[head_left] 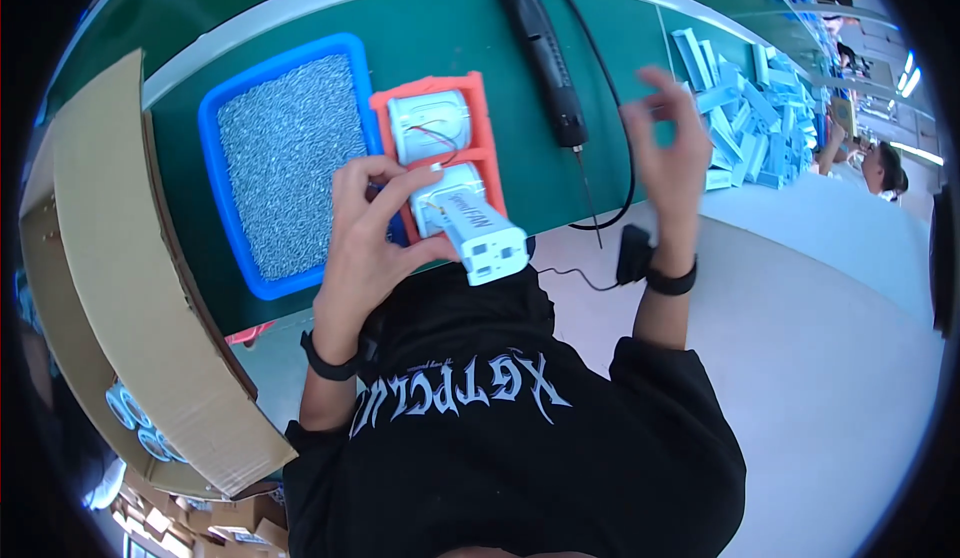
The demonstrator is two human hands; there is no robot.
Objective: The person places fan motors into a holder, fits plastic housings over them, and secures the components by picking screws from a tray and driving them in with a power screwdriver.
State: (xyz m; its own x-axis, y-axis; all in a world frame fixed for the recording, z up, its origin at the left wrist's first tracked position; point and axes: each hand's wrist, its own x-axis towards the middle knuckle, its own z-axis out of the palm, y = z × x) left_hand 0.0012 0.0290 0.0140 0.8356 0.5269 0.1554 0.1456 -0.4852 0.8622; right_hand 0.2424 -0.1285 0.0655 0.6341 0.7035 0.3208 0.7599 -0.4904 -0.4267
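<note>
One pale blue-white plastic casing [478, 233], smooth and box-like, extends from the lower bay of an orange-red holder [484, 123], overlapping a rounded white housing [427, 220]. Long axis slants down and rightward; squared end, pierced by square openings, points toward the wearer's side. Left hand [372, 220]: thumb and forefinger spread in a wide curve, thumb tip by the casing's side, forefinger tip by the housing; whether they grip, cannot tell. Upper bay: second rounded housing [420, 118], thin wires across it. Left: blue tray [226, 198] of grainy, silvery small pieces [295, 158]. Right: black electric screwdriver [543, 53], slim shaft. Right hand [668, 148] raised, blurred, fingers bent, gap to thumb, nothing seen held. Beyond: heaped light-blue angular pieces [757, 113].
</note>
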